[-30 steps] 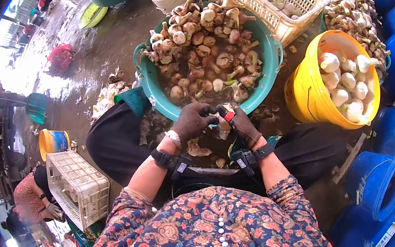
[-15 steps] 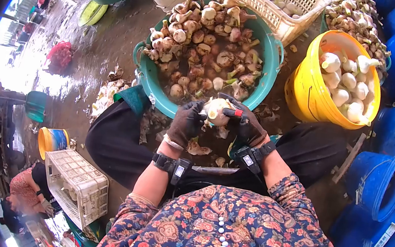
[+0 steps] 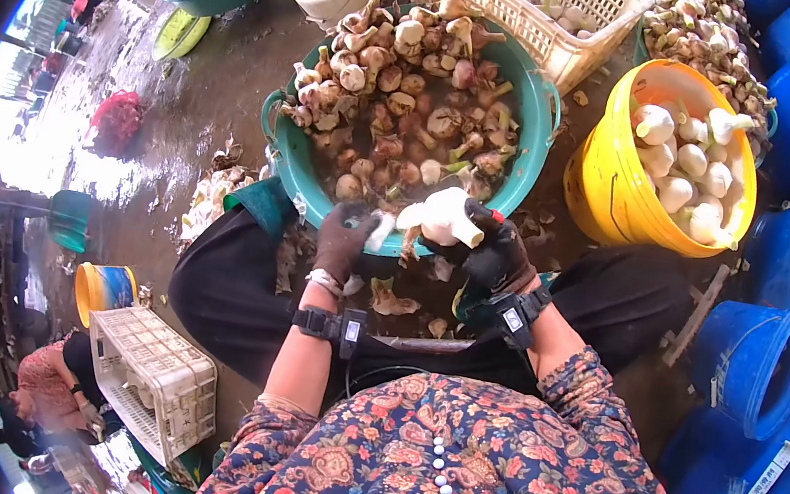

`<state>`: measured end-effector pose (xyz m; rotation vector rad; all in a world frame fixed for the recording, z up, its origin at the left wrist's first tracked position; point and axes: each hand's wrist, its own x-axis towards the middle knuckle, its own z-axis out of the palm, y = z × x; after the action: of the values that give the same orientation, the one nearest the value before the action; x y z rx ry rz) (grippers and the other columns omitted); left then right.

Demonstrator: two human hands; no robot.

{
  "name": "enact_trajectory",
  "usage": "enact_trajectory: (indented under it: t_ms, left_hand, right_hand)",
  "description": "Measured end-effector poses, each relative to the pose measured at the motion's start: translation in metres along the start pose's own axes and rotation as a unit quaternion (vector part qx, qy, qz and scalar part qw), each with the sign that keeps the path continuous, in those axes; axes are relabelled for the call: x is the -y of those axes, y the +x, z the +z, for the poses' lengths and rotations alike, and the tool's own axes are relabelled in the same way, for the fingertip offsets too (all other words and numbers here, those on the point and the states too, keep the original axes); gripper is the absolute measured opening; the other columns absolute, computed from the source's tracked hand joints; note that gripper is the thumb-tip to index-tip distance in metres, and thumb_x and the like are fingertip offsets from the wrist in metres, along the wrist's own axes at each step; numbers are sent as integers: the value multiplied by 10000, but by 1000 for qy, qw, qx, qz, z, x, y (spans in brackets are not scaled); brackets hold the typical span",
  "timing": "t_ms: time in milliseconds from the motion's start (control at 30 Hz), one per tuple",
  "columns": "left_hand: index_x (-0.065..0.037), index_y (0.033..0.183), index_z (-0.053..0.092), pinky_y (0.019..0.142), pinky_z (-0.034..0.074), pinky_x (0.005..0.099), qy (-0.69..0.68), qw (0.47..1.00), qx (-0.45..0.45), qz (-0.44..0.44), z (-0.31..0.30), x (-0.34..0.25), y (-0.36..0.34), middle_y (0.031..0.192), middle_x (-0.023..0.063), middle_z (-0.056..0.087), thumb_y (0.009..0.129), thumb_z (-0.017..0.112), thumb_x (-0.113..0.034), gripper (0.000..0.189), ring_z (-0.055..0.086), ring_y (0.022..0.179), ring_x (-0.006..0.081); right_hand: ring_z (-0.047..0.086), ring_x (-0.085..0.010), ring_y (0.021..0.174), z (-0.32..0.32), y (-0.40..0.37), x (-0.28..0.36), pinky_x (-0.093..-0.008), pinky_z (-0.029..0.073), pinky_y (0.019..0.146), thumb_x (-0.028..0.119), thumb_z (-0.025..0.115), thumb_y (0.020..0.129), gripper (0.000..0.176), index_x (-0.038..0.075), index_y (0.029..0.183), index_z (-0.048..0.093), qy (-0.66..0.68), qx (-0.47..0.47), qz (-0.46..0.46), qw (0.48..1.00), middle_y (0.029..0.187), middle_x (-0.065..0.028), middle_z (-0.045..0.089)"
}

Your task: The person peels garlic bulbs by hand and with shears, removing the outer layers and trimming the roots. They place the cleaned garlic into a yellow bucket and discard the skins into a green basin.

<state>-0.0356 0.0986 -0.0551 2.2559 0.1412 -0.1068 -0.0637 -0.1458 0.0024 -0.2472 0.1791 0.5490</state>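
Observation:
A white garlic bulb [image 3: 442,215] with a short cut stem is gripped in my gloved right hand [image 3: 497,253], just above the near rim of a teal tub [image 3: 527,170]. Brownish skin hangs from the bulb's underside. To its left, my gloved left hand [image 3: 344,238] is closed on a strip of white garlic skin [image 3: 380,232], apart from the bulb. Unpeeled garlic [image 3: 394,75], soil-stained and purplish, is heaped in the tub, with murky water showing at its near side.
A yellow bucket [image 3: 595,189] of white bulbs stands right of the tub. Behind is a cream crate [image 3: 583,61]. Blue buckets [image 3: 752,368] line the right. Another person [image 3: 53,381] sits at lower left by a white crate [image 3: 153,354]. Peelings litter the wet floor [image 3: 204,99].
My left hand has moved left off the bulb, with peeled skin in its fingers. The bulb now shows whiter, its stem turned to the right in my right hand.

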Motion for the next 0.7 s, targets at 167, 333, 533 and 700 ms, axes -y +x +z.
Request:
enact_trajectory:
  t_ms: [167,333,533,700]
  left_hand:
    - [28,1115,564,759,491,254,-199,977,61,50,13,-84,-23,957,67,641,766,716,-144,417,603,812,118]
    - [42,1095,592,699,501,238,-188,968,165,21,7,-105,-24,961,73,651,764,665,-62,354,608,776,111]
    - [35,1068,612,723,480,245,-314,940,110,-79,-3,-80,-22,939,68,652,789,626,-80,302,592,797,123]
    - [4,1008,642,703,491,254,-119,989,73,42,-1,-95,-33,852,53,666,767,703,-148,292,604,749,118]
  right_hand:
    - [548,-200,1042,-16,3,-9,-354,454,921,309,615,855,456,25,1193,501,-258,-32,-115,959,1129,-90,562]
    - [575,-101,818,-10,5,0,-230,475,722,306,590,871,384,43,1148,547,-268,-86,13,959,996,-22,611]
    - [557,-87,811,-23,11,-5,-233,456,691,310,598,857,372,30,1102,579,-238,-38,-1,971,960,-22,605]
    - [566,-102,840,-23,11,-5,-249,473,740,271,683,785,456,5,1130,546,-337,-86,-6,937,979,-45,606]
